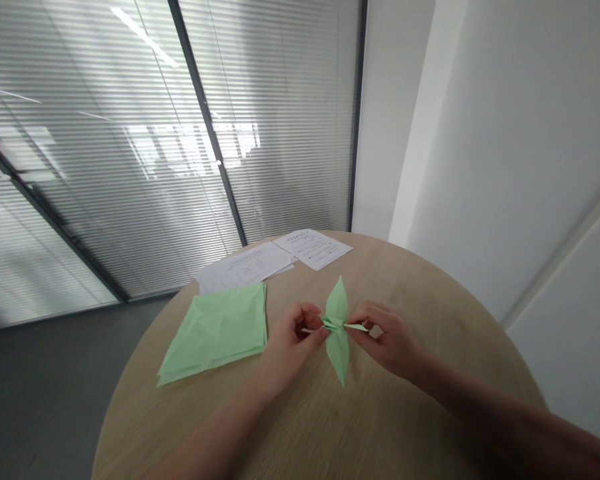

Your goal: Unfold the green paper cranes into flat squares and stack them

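A light green folded-paper crane [337, 303] is held between my two hands above the round table. One pointed wing extends away from me and the other points toward me. My left hand [295, 337] pinches the crane's left end between thumb and fingers. On the opposite side, my right hand [387, 337] grips a narrow pointed end between thumb and forefinger. My fingertips partly cover both ends of the crane.
A stack of green paper sheets [220, 330] lies on the wooden table [380, 427], left of my left hand. Printed white papers [313, 248] rest near the far edge. Beyond stand a glass partition with blinds [290, 133] and a white wall [505, 133] at right.
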`<state>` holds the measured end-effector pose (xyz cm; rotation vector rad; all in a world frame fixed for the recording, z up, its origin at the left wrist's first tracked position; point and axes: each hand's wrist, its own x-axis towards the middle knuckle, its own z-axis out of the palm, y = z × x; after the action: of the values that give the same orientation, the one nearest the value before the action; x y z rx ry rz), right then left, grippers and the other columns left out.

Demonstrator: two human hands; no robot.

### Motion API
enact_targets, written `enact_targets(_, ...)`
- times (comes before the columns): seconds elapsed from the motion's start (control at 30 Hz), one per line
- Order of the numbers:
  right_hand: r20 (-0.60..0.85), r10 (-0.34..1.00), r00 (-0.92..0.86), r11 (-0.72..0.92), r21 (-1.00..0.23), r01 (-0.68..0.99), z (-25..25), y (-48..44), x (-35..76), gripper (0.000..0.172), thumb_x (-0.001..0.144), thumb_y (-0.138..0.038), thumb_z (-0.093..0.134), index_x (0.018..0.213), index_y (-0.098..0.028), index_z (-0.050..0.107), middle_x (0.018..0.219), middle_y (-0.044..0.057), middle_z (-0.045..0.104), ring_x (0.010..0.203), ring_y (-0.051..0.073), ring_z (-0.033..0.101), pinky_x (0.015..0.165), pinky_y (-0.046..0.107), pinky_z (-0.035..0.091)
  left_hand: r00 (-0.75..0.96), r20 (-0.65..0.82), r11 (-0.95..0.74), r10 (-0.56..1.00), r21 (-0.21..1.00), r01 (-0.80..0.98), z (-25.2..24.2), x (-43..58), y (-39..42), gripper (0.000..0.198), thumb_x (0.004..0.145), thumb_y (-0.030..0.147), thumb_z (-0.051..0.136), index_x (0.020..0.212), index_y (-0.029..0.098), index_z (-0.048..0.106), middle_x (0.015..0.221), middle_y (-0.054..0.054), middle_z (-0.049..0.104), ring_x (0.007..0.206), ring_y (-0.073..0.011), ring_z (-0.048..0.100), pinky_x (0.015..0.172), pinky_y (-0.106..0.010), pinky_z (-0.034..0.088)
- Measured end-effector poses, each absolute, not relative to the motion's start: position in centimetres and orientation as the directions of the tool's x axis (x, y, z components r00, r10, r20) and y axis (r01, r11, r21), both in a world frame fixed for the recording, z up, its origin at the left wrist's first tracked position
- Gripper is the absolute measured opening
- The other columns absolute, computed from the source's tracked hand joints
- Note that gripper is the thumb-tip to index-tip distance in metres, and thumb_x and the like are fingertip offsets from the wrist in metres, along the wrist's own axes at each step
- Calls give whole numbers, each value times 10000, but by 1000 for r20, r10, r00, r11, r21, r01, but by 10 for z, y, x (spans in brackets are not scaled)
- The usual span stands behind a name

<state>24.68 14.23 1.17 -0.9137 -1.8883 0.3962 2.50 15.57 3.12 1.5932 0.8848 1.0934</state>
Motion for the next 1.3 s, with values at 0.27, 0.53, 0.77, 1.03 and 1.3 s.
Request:
enact_targets(0.27, 661, 698, -276, 713, -605, 354, 7, 146, 244, 91, 925, -236, 609, 919, -213, 697, 867, 69, 711, 750, 145, 647, 619, 232, 520, 360, 230, -293, 904, 947, 131, 34, 22, 154, 266, 814, 270, 705, 1058, 181, 645, 1052, -91, 702, 971, -211, 675, 778, -310, 546)
enact_targets(0.53, 537, 809, -237, 587, -733, 343, 6, 142, 242, 147, 927, -330, 643, 982, -207, 702, 869, 56, 695, 681, 120, 615, 561, 202, 487, 339, 225, -276, 914, 955, 110, 35, 22, 157, 218, 824, 344, 727, 900, 167, 624, 786, -8, 621, 719, -131, 580, 649, -240, 467)
enact_targets(0.77, 235, 946, -225, 251, -967, 42, 2, 153, 239, 480, 827, -650, 715, 837, -177, 636, 750, 16, 618, 663, 133, 594, 594, 250, 533, 391, 213, -276, 895, 955, 111, 35, 21, 156, 175, 861, 326, 676, 946, 174, 661, 984, -62, 665, 904, -180, 629, 768, -289, 527)
enact_targets(1.03, 78, 950, -301, 50, -994, -97, -2, 152, 231, 479, 764, -604, 801, 837, -161, 632, 805, 20, 654, 702, 124, 605, 643, 260, 535, 491, 193, -269, 850, 959, 90, 35, 25, 152, 284, 793, 217, 720, 1067, 184, 652, 1138, -94, 696, 1039, -219, 659, 873, -336, 540)
enact_targets(1.3, 61, 934, -352, 12, -990, -139, -5, 153, 228, 528, 717, -567, 843, 923, -194, 531, 770, 7, 655, 724, 153, 656, 526, 219, 518, 314, 154, -143, 937, 988, -58, 24, 25, 161, 462, 766, 337, 791, 1118, 197, 526, 733, 36, 636, 651, -130, 602, 635, -253, 467)
